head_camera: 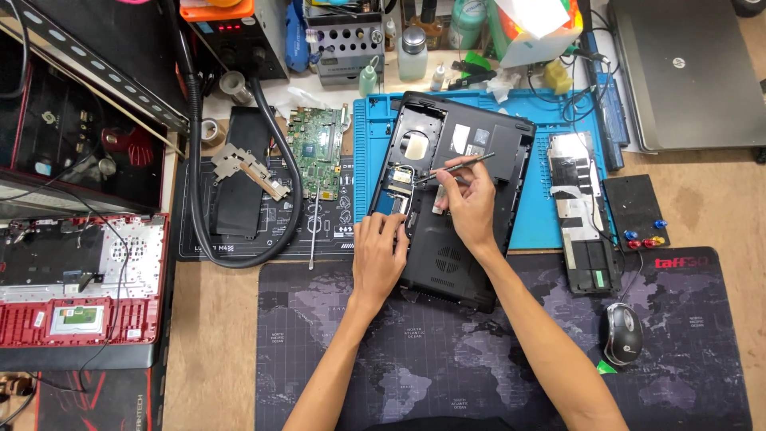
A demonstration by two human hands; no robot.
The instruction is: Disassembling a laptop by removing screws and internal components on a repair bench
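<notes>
Opened black laptop base (pixel 447 239) lies under both hands. Left hand (pixel 379 255) rests flat, fingers spread, on its left edge. Right hand (pixel 471 203) pinches a thin metal tool (pixel 459 166) over the laptop's middle.

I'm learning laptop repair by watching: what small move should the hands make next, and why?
Probably ease the thin metal tool tip down at the small part in the opened black laptop base: the right hand already aims it there, and the left hand rests on the base.

tweezers (pixel 456 166) tip: hidden in laptop base (pixel 447 239) | red laptop (pixel 80 279): cut off left
</notes>
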